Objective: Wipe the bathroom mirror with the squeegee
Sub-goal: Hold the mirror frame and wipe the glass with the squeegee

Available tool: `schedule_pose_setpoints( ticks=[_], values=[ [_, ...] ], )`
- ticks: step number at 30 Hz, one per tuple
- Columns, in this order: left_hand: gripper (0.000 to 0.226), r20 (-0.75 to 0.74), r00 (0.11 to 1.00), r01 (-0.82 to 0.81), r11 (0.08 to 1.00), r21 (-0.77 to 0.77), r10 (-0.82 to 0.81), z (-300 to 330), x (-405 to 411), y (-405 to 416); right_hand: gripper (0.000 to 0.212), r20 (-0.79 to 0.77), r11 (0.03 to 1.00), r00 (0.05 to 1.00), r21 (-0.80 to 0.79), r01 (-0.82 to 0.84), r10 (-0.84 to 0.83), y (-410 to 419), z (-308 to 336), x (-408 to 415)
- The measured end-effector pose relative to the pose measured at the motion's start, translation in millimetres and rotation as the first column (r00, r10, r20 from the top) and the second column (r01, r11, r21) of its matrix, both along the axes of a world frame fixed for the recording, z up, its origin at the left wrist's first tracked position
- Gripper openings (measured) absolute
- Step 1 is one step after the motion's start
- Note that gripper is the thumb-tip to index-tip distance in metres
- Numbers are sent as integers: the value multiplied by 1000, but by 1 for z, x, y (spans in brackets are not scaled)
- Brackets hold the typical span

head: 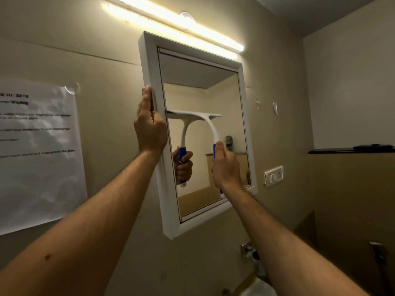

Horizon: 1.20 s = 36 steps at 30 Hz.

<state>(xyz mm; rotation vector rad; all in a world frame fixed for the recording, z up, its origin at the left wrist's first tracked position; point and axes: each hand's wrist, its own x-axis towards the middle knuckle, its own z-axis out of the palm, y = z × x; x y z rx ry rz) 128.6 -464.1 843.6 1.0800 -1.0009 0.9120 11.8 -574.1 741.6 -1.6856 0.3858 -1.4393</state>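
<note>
Small bathroom, beige walls, lit by a tube light [177, 24] mounted on the wall just above the mirror [205, 99]. Printed sheet [36, 150] taped to the wall at left; switch plate [274, 175] to the right of the mirror; dark ledge [350, 150] further right. Tap fittings partly visible at bottom edge.

Mirror: white frame, hangs on the wall, appears swung or tilted slightly off the wall on its left side; cannot tell whether it is hinged.

Left hand [149, 127]: fingers extended up the left frame edge, thumb wrapped to the front; clamped on the frame, steadying it.

Right hand [225, 165]: closed round the blue grip of the squeegee [210, 124]. White neck curves up and left from the grip to the blade.

Squeegee blade: long axis roughly horizontal, lying against the glass at about mid-height, spanning from near the left inner frame edge to past centre. Reflection of handle and hand sits just left of the real ones.

Key relation: blade lies above and left of the right hand, handle trailing down toward the wrist. Judgement: a downward pull suits this, with glass below the blade not yet covered; the right strip of glass falls outside the blade's span and would need a separate pass. Streaks not discernible.
</note>
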Motion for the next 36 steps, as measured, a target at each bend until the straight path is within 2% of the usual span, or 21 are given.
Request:
schedule_pose_setpoints(
  ticks=[5, 11, 14, 20, 24, 30, 33, 36],
  values=[
    [57, 61, 997, -46, 998, -43, 49, 28, 0, -4, 51, 13, 1000, 1000, -26, 10, -9, -8, -26, -3],
    [56, 107, 974, -198, 980, -12, 198, 56, -3, -14, 39, 104, 999, 995, -36, 1, 3, -18, 47, -9],
    [57, 123, 967, -226, 974, 10, 223, 52, -1, -17, 38, 74, 1000, 997, -8, -21, 22, -26, 67, -7],
    [60, 98, 977, -188, 982, -7, 188, 40, 2, -18, 53, 33, 1000, 999, 9, -9, 9, -37, 19, 4],
    [62, 99, 965, -245, 969, 0, 244, 38, 4, -21, 45, 58, 999, 998, -9, 39, -39, -51, -1, 8],
    [65, 106, 954, -284, 959, 14, 281, 36, 2, -20, 38, 143, 997, 988, -37, 72, -66, -59, 56, -4],
    [64, 105, 952, -291, 957, 7, 289, 35, -1, -20, 40, 119, 999, 993, -20, 25, -22, -63, 77, -6],
    [64, 99, 948, -304, 953, 11, 302, 34, -1, -20, 40, 131, 995, 988, 49, -85, 78, -66, 67, -10]
  ],
)
